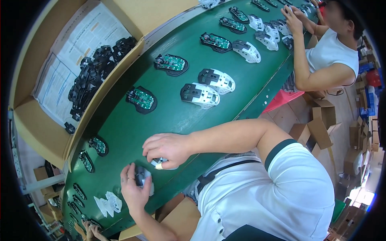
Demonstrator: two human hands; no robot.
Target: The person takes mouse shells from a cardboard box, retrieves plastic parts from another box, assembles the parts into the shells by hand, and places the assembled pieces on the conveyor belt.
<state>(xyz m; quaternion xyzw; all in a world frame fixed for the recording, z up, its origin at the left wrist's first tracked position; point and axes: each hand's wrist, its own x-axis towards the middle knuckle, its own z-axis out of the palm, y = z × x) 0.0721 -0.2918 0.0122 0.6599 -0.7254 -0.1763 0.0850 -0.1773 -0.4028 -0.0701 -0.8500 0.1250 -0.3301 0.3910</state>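
My left hand [136, 188] is closed round a black and white computer mouse shell [140, 175] low over the green bench, its fingers hiding part of the shell. Just beyond it, my right hand [169, 151] curls over a white piece [156, 161], seemingly another mouse shell, mostly covered by the palm. Pale tape wraps one right finger. Further along lie two white mouse shells with black fronts [200, 95] [217, 80]. Opened mouse bases with green circuit boards [141, 99] [171, 63] are lined up on the far side. White crumpled plastic pieces [108, 204] lie beside my left hand.
A large cardboard box [138, 50] at the upper left holds a heap of black plastic parts [94, 74] on printed paper. Along the green bench [169, 114], more mouse parts lead to a person in white [331, 56]. Another person's hands [93, 231] show at the lower left.
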